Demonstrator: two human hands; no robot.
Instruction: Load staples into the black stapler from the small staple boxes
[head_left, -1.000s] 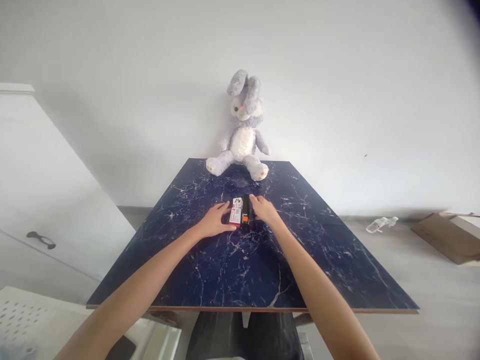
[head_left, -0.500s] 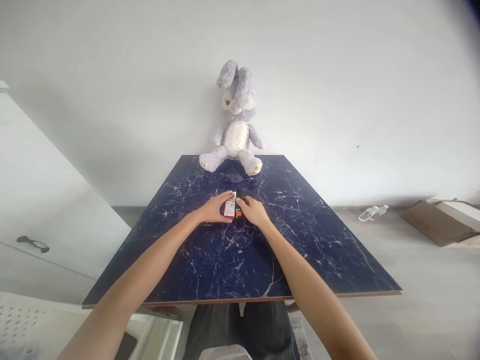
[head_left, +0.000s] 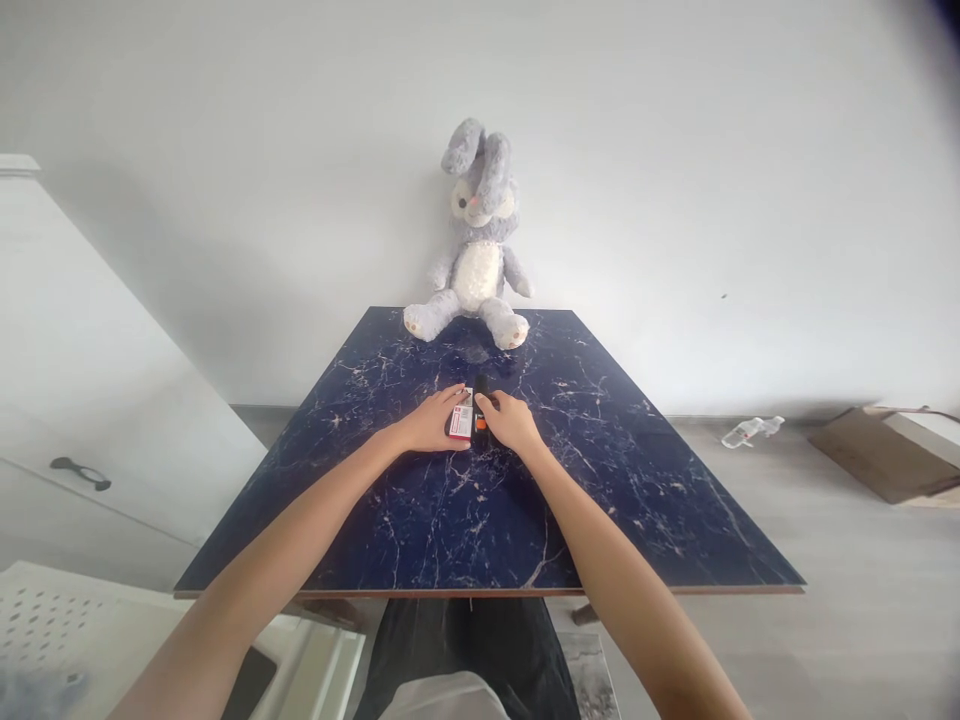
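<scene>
White cabinet [head_left: 90, 400] at 9 o'clock. Marbled blue surface [head_left: 600, 480] centre, plush rabbit [head_left: 476, 250] at its 12 o'clock edge. Cardboard box [head_left: 885, 450] at 3 o'clock, contents unseen; plastic bottle [head_left: 746, 432] near it. Mid-surface: left hand [head_left: 429, 422], fingers extended against small white-red box [head_left: 461, 422], grip unclear; right hand [head_left: 514, 424], fingers curled on black-orange item [head_left: 480, 400].

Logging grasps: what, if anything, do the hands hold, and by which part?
The left hand touches the left side of a white box, right hand the right side of a black object, both on the table; a closed grip cannot be told.
</scene>
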